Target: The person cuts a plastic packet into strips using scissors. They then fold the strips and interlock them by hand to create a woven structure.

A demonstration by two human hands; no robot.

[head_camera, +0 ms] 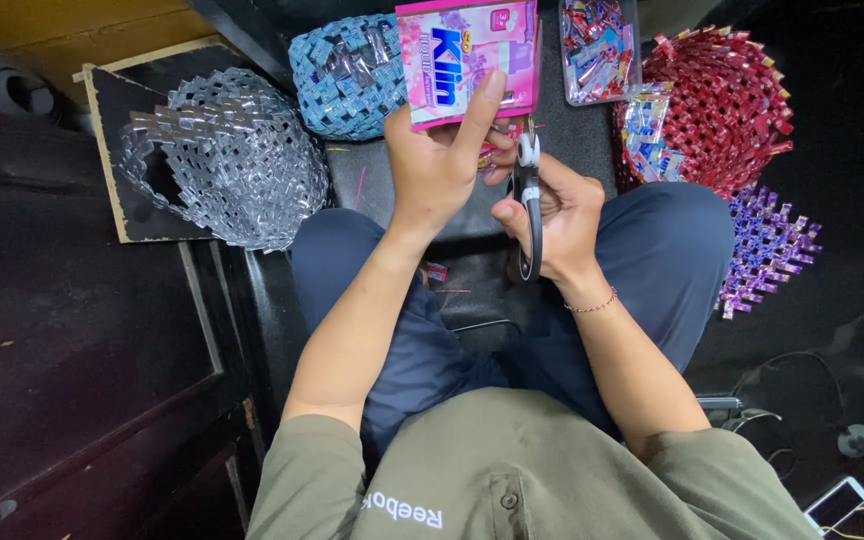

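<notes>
One clear box (599, 50) of wrapper strips beyond both hands.

Pink sachet (467, 60) upright — black-handled scissors (528, 200) seemingly beneath.

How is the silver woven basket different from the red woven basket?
The silver basket is shiny grey and lies on the person's left, resting on a dark board. The red basket is bright red and lies on the right, with colourful wrappers against its edge. Both are woven from small folded strips and lie on the floor.
</notes>
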